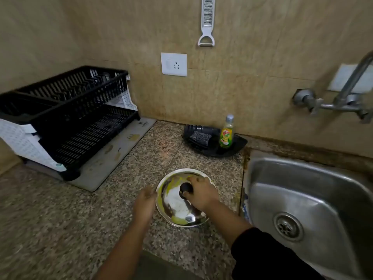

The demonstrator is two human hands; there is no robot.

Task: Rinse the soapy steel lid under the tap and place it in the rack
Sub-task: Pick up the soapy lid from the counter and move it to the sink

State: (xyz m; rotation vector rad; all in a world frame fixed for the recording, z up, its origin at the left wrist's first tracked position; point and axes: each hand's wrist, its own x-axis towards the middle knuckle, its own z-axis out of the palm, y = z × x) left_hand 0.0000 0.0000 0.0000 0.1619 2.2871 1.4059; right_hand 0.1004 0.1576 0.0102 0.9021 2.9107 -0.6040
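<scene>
Head cam: steel lid (177, 205) sits on the granite counter (60, 215) beside the sink (302, 188), right hand (201, 194) clamped on its black knob (185, 188), left hand (144, 203) loosely open at the rim; soapy, so I'd grip firmly before lifting

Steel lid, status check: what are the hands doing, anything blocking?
Right hand gripping the knob. Left hand open at steel lid rim. Lid on counter, unrinsed. Path to sink clear.

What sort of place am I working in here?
Most likely a home kitchen: a steel sink under a wall tap, a black dish rack on the granite counter, and a dish soap bottle against the wall.
</scene>
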